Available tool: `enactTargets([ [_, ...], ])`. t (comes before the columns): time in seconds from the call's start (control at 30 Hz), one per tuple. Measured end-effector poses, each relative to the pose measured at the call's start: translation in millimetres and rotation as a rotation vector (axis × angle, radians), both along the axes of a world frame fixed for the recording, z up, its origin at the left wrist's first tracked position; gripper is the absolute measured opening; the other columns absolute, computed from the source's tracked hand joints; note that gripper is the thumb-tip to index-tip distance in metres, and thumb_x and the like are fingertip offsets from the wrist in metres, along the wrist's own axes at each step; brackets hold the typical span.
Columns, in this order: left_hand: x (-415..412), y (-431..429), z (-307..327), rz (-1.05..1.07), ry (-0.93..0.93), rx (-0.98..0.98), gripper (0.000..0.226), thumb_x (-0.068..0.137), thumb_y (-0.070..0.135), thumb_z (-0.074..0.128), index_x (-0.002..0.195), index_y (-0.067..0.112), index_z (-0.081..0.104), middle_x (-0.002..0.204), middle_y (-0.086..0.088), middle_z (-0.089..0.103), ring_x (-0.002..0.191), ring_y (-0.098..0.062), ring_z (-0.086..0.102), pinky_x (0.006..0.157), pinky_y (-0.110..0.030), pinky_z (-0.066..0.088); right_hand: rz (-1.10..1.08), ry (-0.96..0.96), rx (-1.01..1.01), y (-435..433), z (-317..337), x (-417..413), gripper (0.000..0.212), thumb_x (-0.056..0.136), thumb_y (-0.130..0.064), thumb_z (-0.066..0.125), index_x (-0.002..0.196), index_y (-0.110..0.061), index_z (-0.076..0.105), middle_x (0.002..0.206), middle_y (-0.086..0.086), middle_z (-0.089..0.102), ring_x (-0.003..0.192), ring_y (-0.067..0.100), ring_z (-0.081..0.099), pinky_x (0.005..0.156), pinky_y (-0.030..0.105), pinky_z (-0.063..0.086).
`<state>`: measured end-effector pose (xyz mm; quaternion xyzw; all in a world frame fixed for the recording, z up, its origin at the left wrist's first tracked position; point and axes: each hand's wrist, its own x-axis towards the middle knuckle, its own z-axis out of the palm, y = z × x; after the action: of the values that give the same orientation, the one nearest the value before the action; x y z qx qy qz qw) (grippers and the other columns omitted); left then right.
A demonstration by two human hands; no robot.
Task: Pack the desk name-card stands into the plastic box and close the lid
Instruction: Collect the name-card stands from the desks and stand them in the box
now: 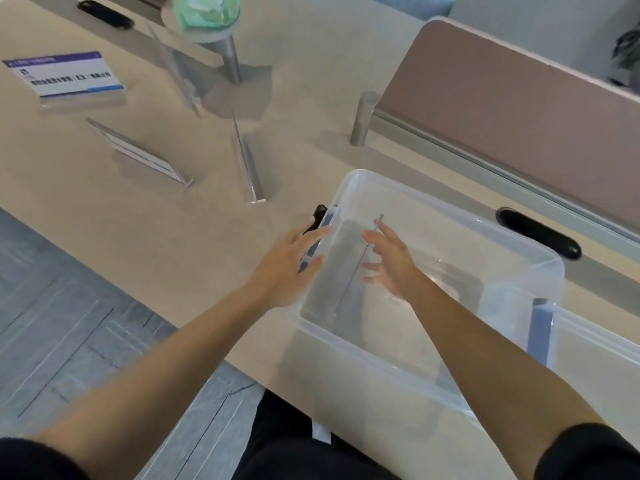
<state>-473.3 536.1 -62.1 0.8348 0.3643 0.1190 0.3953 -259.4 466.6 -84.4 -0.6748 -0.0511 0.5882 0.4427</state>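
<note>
- Beige desk fills most of the view, with grey floor showing at the lower left and a pinkish divider panel standing along the far right side.
- A clear plastic box sits open on the desk near its front edge, with blue latches on its ends; I cannot tell where the lid is.
- The left hand rests against the outside of the box's left end, fingers spread, next to the latch there.
- The right hand is inside the box, fingers loosely spread, touching the top edge of a clear card stand that stands upright on the box floor; whether it pinches the stand I cannot tell.
- Four more stands remain on the desk, well apart from the box: a printed card stand at the far left, a slanted stand, an upright stand nearest the box, and a clear stand further back.
- A green-and-white bundle on a metal post stands at the far edge.
- Two black oval cable ports are set into the desk.
</note>
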Motion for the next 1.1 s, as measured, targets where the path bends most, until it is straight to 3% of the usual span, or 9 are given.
enactTargets([
  [0.07,-1.3,-0.5,-4.3,-0.013,-0.024,-0.026,0.049,0.098,0.033,0.045,0.146,0.042,0.035,0.158,0.004,0.027,0.135,-0.015,0.036,0.108,-0.034,0.035,-0.049,0.008,0.025,0.7,-6.3,-3.3,0.066,0.088,-0.039,0.068,0.147,-0.038,0.039,0.144,0.002,0.04,0.124,0.041,0.047,0.093,0.051,0.046],
  [0.17,-0.1,-2.1,-4.6,-0.086,-0.049,0.072,0.052,0.097,0.029,0.036,0.149,0.034,0.033,0.157,0.0,0.03,0.121,-0.023,0.049,0.097,-0.043,0.046,-0.13,0.04,0.079,2.9,-8.7,-5.3,0.041,0.1,-0.032,0.056,0.141,-0.031,0.048,0.13,-0.004,0.047,0.113,0.03,0.053,0.087,0.04,0.046],
  [0.3,1.5,1.2,-4.8,-0.107,0.045,0.069,0.055,0.095,0.034,0.034,0.15,0.034,0.029,0.157,-0.002,0.03,0.126,-0.029,0.046,0.101,-0.048,0.042,-0.002,-0.171,0.032,-1.0,-6.2,-8.9,0.032,0.098,-0.038,0.057,0.13,-0.036,0.051,0.126,-0.002,0.053,0.121,0.029,0.054,0.094,0.043,0.049],
  [0.4,6.9,-3.5,5.2,-0.053,0.125,0.353,0.049,0.09,0.033,0.042,0.139,0.029,0.044,0.148,-0.012,0.041,0.126,-0.041,0.041,0.102,-0.054,0.036,0.077,-0.18,-0.031,-16.2,4.0,-15.1,0.035,0.097,-0.039,0.058,0.131,-0.034,0.049,0.124,0.0,0.057,0.11,0.03,0.061,0.088,0.044,0.055],
  [0.53,46.7,-0.6,27.0,-0.182,-0.053,0.612,0.032,0.082,0.02,0.059,0.111,0.014,0.069,0.113,-0.009,0.065,0.099,-0.037,0.056,0.087,-0.049,0.046,0.295,-0.184,-0.129,-41.5,11.4,-27.0,0.05,0.09,-0.037,0.069,0.134,-0.023,0.049,0.116,0.005,0.065,0.095,0.026,0.068,0.089,0.044,0.058],
  [0.67,109.8,26.5,32.7,-0.451,0.39,0.628,0.037,0.084,0.033,0.064,0.118,0.02,0.067,0.118,-0.003,0.063,0.124,-0.029,0.044,0.102,-0.044,0.032,0.483,-0.189,-0.144,-58.9,17.7,-34.5,0.068,0.084,-0.034,0.077,0.14,-0.024,0.039,0.113,0.005,0.065,0.101,0.027,0.069,0.088,0.038,0.059],
  [0.87,145.5,64.8,25.1,-0.816,0.734,0.86,0.039,0.093,0.054,0.047,0.115,0.028,0.066,0.115,0.004,0.067,0.117,-0.022,0.049,0.101,-0.04,0.028,0.46,-0.147,-0.135,-59.4,5.3,-37.8,0.082,0.082,-0.034,0.079,0.149,-0.027,0.034,0.11,0.008,0.065,0.087,0.023,0.069,0.086,0.04,0.06],
  [0.97,146.5,74.0,24.7,-0.851,0.639,0.879,0.038,0.095,0.05,0.042,0.106,0.027,0.071,0.106,0.006,0.069,0.113,-0.02,0.05,0.096,-0.038,0.032,0.451,-0.088,-0.12,-52.6,1.7,-39.5,0.084,0.081,-0.027,0.081,0.15,-0.028,0.033,0.102,0.008,0.066,0.079,0.022,0.066,0.084,0.044,0.061],
  [1.1,126.7,82.4,18.9,-0.639,0.211,0.829,0.03,0.088,0.035,0.05,0.091,0.02,0.076,0.102,0.0,0.069,0.109,-0.027,0.054,0.097,-0.042,0.037,0.456,-0.059,-0.101,-46.3,2.1,-36.9,0.087,0.08,-0.015,0.079,0.151,-0.027,0.03,0.108,0.017,0.069,0.09,0.031,0.07,0.087,0.048,0.059],
])
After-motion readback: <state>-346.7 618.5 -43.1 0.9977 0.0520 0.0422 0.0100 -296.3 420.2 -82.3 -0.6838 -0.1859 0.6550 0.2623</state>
